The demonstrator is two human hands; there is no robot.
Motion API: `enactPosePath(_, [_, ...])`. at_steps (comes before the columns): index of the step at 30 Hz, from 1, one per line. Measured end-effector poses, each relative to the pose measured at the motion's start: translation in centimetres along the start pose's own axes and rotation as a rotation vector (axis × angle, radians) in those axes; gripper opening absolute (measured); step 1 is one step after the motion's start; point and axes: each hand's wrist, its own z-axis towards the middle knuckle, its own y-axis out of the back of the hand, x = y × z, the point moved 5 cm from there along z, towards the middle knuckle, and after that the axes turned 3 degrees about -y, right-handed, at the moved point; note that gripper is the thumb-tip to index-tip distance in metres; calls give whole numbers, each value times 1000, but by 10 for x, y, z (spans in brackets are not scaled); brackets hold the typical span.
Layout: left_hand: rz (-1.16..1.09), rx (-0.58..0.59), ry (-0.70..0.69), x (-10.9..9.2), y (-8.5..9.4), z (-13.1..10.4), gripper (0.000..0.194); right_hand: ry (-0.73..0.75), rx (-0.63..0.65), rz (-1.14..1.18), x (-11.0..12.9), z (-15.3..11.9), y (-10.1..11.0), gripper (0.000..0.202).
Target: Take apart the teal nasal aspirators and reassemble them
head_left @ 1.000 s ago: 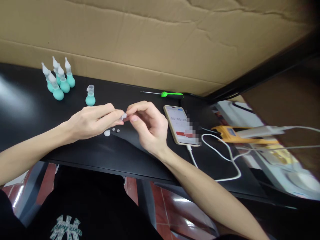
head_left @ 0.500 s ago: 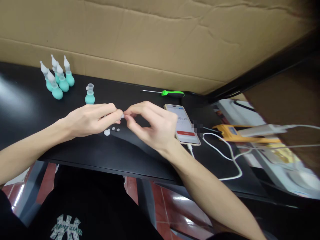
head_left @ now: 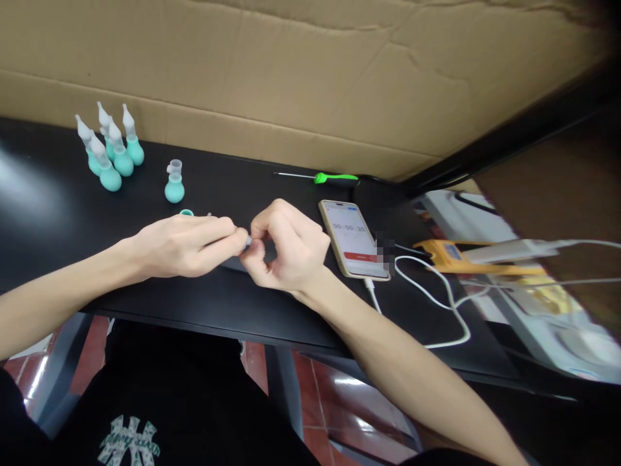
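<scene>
My left hand (head_left: 194,246) is closed, its fingertips pinching a small translucent plastic piece (head_left: 248,241). My right hand (head_left: 291,249) is curled, thumb and forefinger pinched on the right end of that piece. Most of the piece is hidden by fingers. Just behind my left hand show the teal rim of a bulb (head_left: 186,212) and a small whitish tip (head_left: 209,215). Farther back stands a teal bulb with a clear, open-topped tube (head_left: 174,181). At the far left, several teal nasal aspirators (head_left: 110,176) with white pointed tips stand upright in a cluster.
A green-handled screwdriver (head_left: 334,177) lies near the cardboard wall (head_left: 242,77). Right of my right hand lies a phone (head_left: 353,239) showing a timer, with a white cable (head_left: 456,323) plugged in. A yellow device (head_left: 444,257) sits at the right.
Both hands have shifted right and toward me, and my right fingers have curled tighter. The teal rim has come into view; several small white pieces on the table are now hidden behind my left hand.
</scene>
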Motion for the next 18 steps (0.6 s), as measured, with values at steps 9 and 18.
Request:
enactPosePath(9, [21, -54, 117, 9, 0, -5, 10, -159, 5, 190, -12, 3, 9, 17])
enactPosePath(18, [53, -72, 151, 10, 1, -7, 12, -166, -82, 54, 8, -5, 7, 37])
